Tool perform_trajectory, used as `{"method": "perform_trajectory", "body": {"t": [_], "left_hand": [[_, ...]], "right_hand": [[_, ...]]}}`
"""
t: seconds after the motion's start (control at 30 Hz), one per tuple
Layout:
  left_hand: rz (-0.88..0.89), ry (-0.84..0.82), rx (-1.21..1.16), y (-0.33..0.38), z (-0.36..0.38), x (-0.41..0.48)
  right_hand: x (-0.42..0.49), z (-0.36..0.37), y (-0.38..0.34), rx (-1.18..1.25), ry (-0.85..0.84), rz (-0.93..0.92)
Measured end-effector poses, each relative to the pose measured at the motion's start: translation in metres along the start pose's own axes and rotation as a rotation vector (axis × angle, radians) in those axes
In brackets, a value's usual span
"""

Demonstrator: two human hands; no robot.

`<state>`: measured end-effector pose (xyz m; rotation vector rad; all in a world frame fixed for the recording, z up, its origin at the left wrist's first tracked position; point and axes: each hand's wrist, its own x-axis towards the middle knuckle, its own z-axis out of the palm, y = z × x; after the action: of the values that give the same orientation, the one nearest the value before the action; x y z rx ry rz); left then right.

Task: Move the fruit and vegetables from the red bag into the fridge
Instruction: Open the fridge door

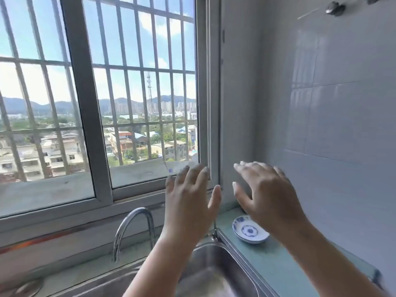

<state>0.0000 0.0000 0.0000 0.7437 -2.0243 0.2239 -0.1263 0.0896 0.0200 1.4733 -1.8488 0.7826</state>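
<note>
Left hand and right hand, both empty with fingers spread, hover above the stainless steel sink, near the barred grey-framed window; blue-patterned white dishes sit beside the rim.

Both my forearms run off the bottom edge. My right hand is smeared w/ motion blur, fingertips hard to separate. It covers the far rim of the blue-and-white dish stacked just below it; can't tell how many dishes. My left hand hides part of the window frame behind my fingers. Below my wrists the sink is cut by the bottom edge, basin blurred. Dark hooks far above my right fingers, too blurry to ID.
</note>
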Motion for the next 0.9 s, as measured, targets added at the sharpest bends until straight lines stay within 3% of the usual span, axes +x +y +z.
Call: {"method": "perform_trajectory", "body": {"t": [0.2,0.4,0.67,0.9], "left_hand": [[0.053,-0.042,-0.134,0.019,0.032,-0.018],[0.15,-0.081,-0.312,0.074,0.053,-0.038],[0.297,-0.203,-0.524,0.181,0.054,-0.073],[0.466,-0.26,-0.733,0.319,0.019,-0.11]], "right_hand": [[-0.037,-0.012,0.022,-0.141,0.068,0.056],[-0.085,-0.046,0.05,-0.269,0.031,0.173],[-0.169,-0.13,0.091,-0.44,0.04,0.371],[-0.254,-0.247,0.123,-0.638,0.067,0.521]]}}
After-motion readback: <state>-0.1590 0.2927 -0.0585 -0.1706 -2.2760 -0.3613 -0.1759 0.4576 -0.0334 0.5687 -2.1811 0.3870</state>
